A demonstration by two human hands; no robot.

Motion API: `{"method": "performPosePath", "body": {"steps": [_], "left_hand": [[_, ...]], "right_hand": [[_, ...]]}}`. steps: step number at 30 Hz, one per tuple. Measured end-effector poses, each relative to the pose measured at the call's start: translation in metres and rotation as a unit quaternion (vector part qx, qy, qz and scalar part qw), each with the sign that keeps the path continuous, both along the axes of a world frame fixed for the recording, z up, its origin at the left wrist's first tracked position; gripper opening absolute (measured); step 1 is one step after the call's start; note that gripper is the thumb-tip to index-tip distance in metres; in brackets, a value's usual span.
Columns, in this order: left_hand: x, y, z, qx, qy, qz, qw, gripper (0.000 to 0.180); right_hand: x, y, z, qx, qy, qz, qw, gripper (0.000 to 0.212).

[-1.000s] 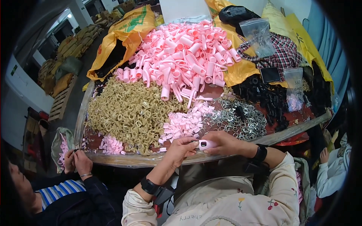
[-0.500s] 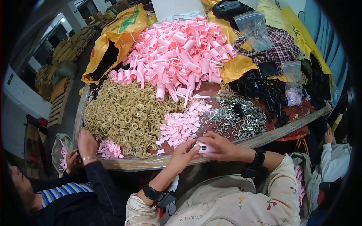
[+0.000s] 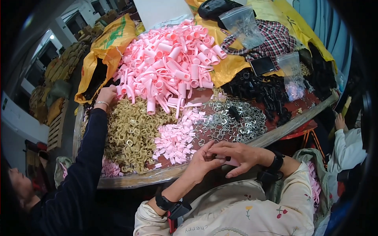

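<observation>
My left hand is closed, fingertips pinching the end of a pink plastic part with a small black piece at its tip. Over that part arches my right hand, thumb held apart and fingers reaching to the left fingertips. Most of the part is hidden under it. Both hands are just above the table's near edge. Beyond them lie small pink clips, silver metal hooks and beige plastic buckles. Pink tubes with straps are heaped at the back.
At the left, a co-worker's hand reaches to the pink heap. Black parts, a clear bag and a checked cloth lie at the right. A yellow sack stands back left. A wooden rim edges the table.
My right thumb has lifted away and its fingers have opened over the pink part, which now shows less. The co-worker's arm has stretched forward to the pink heap. The view has shifted.
</observation>
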State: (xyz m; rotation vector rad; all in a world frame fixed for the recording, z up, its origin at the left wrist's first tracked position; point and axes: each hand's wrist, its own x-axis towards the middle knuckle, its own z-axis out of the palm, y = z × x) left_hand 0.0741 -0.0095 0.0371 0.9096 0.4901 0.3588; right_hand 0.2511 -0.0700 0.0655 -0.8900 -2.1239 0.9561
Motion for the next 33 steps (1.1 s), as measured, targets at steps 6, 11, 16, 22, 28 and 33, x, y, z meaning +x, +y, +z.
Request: {"method": "performPosePath", "body": {"steps": [6,11,16,22,28,33], "left_hand": [[0.023,-0.003,0.004,0.038,0.002,0.0,0.999,0.064],[0.032,-0.005,0.004,0.06,-0.02,-0.026,0.998,0.07],[0.04,-0.011,0.005,0.046,-0.015,-0.03,0.998,0.07],[0.045,-0.017,0.005,-0.001,-0.014,-0.006,1.0,0.072],[0.046,-0.022,0.006,-0.004,-0.003,0.002,1.0,0.073],[0.053,-0.025,0.013,-0.015,0.019,-0.037,0.999,0.072]], "right_hand": [[0.013,-0.012,-0.002,0.059,0.034,-0.082,0.994,0.08],[0.021,-0.016,-0.006,0.071,0.089,-0.107,0.988,0.078],[0.026,-0.02,-0.012,0.085,0.136,-0.128,0.979,0.074],[0.025,-0.024,-0.013,0.094,0.185,-0.158,0.965,0.07],[0.028,-0.03,-0.014,0.056,0.229,-0.162,0.958,0.063],[0.034,-0.041,-0.012,0.036,0.225,-0.184,0.956,0.059]]}}
